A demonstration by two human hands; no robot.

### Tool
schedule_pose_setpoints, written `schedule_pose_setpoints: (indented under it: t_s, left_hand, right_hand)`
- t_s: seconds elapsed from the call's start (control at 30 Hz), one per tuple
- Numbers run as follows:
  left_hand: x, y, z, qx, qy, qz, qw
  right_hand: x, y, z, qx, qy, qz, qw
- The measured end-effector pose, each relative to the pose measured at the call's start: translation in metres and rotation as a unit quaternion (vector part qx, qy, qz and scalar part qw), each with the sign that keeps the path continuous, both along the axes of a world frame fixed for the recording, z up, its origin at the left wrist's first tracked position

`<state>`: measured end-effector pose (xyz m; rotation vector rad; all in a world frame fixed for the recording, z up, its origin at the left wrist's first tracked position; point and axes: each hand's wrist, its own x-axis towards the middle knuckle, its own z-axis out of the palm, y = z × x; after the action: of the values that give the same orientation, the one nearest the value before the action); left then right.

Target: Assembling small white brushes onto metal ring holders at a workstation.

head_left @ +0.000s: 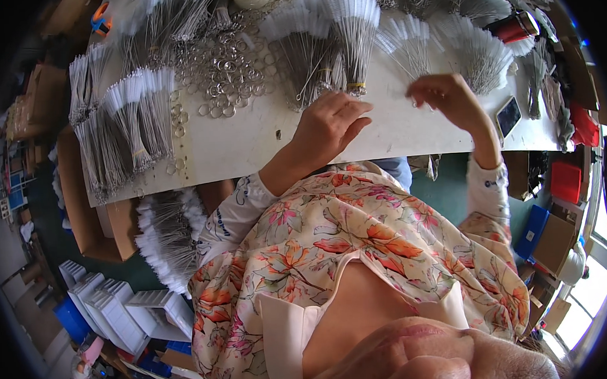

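Observation:
My left hand [331, 124] is over the table's near part, at the wire ends of a bundle of white-bristled wire brushes [356, 35]. Its thumb stands apart from the fingers; some fingertips are hidden, and I see nothing held. To the right, my right hand [446, 98] hovers with loosely bent fingers spread apart, close to the wire ends of a looser fan of brushes [405, 43]. A small glint shows by its fingertips, too small to name. Another brush pile [300, 40] lies just beyond my left hand.
Metal split rings [228, 84] lie heaped on the white table [247, 148]. Brush bundles [134, 115] fill its left end; a phone [508, 116] and a red cup [515, 28] are at the right. Below stand a cardboard box [81, 206] and more brushes [163, 236].

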<state>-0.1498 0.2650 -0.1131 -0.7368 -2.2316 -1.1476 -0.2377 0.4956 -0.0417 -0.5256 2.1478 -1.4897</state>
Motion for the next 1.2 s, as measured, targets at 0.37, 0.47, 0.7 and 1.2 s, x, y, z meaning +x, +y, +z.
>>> schedule_pose_setpoints:
  t_s: [0.37,0.47,0.7,1.2]
  left_hand:
    - [0.032,-0.023,-0.013,0.050,-0.091,-0.029,0.994]
    - [0.036,-0.037,0.009,0.016,-0.024,-0.056,0.998]
    - [-0.033,-0.139,-0.007,-0.188,-0.097,0.225,0.951]
    - [-0.007,-0.111,0.056,0.052,-0.325,0.151,0.932]
  right_hand:
    - [0.047,-0.069,-0.040,0.101,-0.058,0.193,0.974]
    - [0.049,-0.073,-0.035,-0.031,-0.321,0.195,0.926]
    - [0.039,-0.035,-0.053,0.476,0.372,0.164,0.780]
    - [0.034,-0.139,-0.015,-0.122,0.008,0.049,0.991]
